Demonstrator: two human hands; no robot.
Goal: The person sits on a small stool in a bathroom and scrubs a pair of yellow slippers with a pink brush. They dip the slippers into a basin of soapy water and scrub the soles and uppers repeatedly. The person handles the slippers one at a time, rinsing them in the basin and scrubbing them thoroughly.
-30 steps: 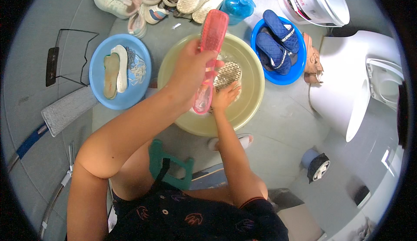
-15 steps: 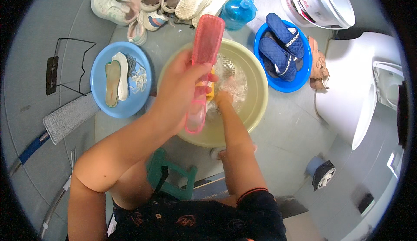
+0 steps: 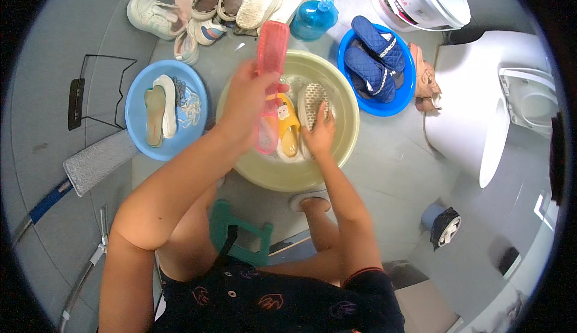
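My left hand is closed round a translucent pink slipper, held upright above the pale yellow basin. Below it, a yellow slipper with a small white animal figure on its strap lies in the basin's water. Beside that, my right hand grips the near right edge of a pale shoe. Its patterned sole seems to face up. Part of the pink slipper's middle is hidden by my left fingers.
A light-blue basin at left holds insoles and laces. Several shoes and a blue bottle stand behind. At right are a blue basin with navy slippers, a white bucket and a toilet. A green stool sits below.
My right hand has come up from the splashing water with the patterned shoe now showing. The pink slipper has shifted slightly left in the picture, and the yellow slipper is more exposed.
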